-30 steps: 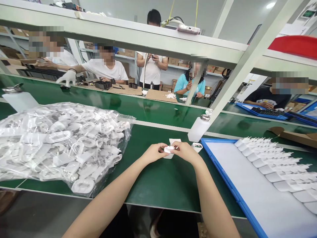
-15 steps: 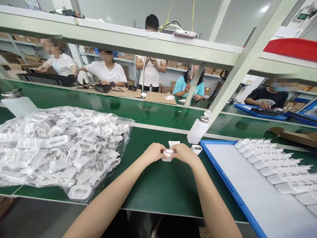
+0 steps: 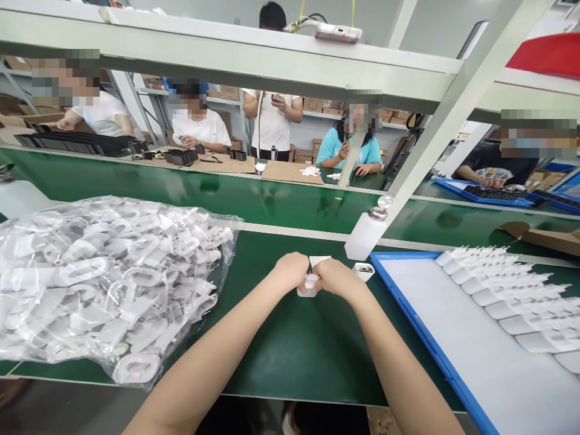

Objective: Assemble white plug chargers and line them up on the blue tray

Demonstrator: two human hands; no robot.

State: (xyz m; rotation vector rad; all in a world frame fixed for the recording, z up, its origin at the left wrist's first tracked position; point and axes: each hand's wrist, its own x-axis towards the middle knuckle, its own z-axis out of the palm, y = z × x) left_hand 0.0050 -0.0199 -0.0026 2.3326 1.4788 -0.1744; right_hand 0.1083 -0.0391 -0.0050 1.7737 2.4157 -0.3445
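Observation:
A small white plastic housing [image 3: 308, 290] is held between both hands, just above the green bench top. My left hand [image 3: 292, 272] is closed on its left side, the wrist bent inward. My right hand [image 3: 335, 277] grips it from the right with the fingers curled. The hands hide much of the housing, so its inner parts cannot be made out. Behind the hands a white flat piece [image 3: 319, 260] shows in part. To the right of my right hand stands another white housing [image 3: 364, 272], its open end up and electronic parts visible inside.
A clear bag [image 3: 232, 257] heaped with white plastic parts lies at left. At right is a blue-rimmed tray [image 3: 408, 317] with rows of white housings [image 3: 510, 311]. A white pump bottle [image 3: 365, 234] stands by the slanted post [image 3: 419, 136]. Several co-workers sit or stand across the bench.
The view has tipped slightly down and turned left. My left hand has rolled further over the housing, its fingers now more hidden. My right hand stays on the housing.

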